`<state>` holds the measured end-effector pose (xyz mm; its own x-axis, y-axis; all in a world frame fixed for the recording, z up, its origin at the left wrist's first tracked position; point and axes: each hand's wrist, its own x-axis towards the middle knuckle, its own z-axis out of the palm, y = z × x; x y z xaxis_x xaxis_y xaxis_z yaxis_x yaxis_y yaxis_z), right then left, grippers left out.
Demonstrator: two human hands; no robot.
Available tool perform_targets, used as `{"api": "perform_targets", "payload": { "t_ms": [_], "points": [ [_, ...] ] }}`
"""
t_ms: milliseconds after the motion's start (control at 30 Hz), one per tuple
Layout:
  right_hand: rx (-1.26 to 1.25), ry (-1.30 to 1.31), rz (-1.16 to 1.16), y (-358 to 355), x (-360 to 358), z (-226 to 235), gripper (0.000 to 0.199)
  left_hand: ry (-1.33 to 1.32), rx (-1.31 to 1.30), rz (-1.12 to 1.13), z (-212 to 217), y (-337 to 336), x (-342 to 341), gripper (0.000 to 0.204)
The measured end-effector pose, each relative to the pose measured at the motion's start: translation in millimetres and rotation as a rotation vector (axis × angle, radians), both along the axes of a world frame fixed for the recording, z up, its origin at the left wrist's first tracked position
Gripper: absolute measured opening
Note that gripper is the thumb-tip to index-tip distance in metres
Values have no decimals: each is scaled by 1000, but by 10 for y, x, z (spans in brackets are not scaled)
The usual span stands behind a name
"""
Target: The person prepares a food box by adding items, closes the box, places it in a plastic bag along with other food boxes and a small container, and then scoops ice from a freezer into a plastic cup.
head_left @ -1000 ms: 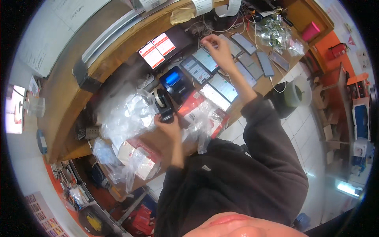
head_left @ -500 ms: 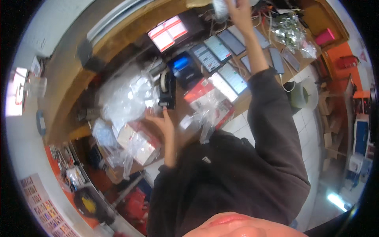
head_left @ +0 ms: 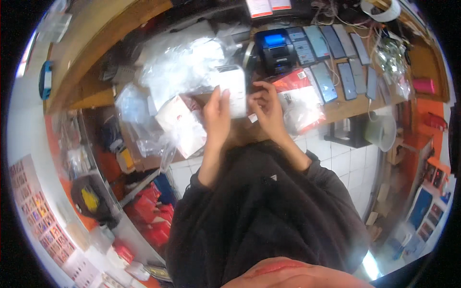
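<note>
My left hand (head_left: 219,115) is closed on a white roll (head_left: 235,91) with a rounded top and faint print, perhaps a roll of labels. It is held upright above the desk, in front of a heap of clear plastic bags (head_left: 182,57). To its right is my right hand (head_left: 270,111), its bent fingers apart and nothing clear between them. A small white slip (head_left: 253,117) shows beside its thumb; whether they touch is hidden by blur. Close to my left wrist stands a white and red box (head_left: 185,122) in clear plastic. Another red and white wrapped box (head_left: 302,103) lies right of my right hand.
A black label printer (head_left: 276,50) with a blue light stands beyond my hands. Several phones (head_left: 322,79) lie in rows to its right, among white cables. Farther back are a white round container (head_left: 382,10) and a screen (head_left: 259,7). A pink cup (head_left: 423,86) is far right.
My right arm has come back from the far side of the desk. The white roll has moved from there into my left hand, and both hands are now together near me. The view has shifted.
</note>
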<state>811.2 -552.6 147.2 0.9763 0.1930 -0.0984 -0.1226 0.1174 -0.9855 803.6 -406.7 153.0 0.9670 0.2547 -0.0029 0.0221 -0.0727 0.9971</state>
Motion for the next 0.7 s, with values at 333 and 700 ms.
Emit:
{"api": "perform_targets", "payload": {
  "t_ms": [333,700],
  "points": [
    [-48,-507,-388,-195,823,644,40,97,10,-354,285,-300,2,29],
    [-1024,-1200,-644,-492,2025,1822,35,140,-30,-436,175,-300,-22,29]
  ]
}}
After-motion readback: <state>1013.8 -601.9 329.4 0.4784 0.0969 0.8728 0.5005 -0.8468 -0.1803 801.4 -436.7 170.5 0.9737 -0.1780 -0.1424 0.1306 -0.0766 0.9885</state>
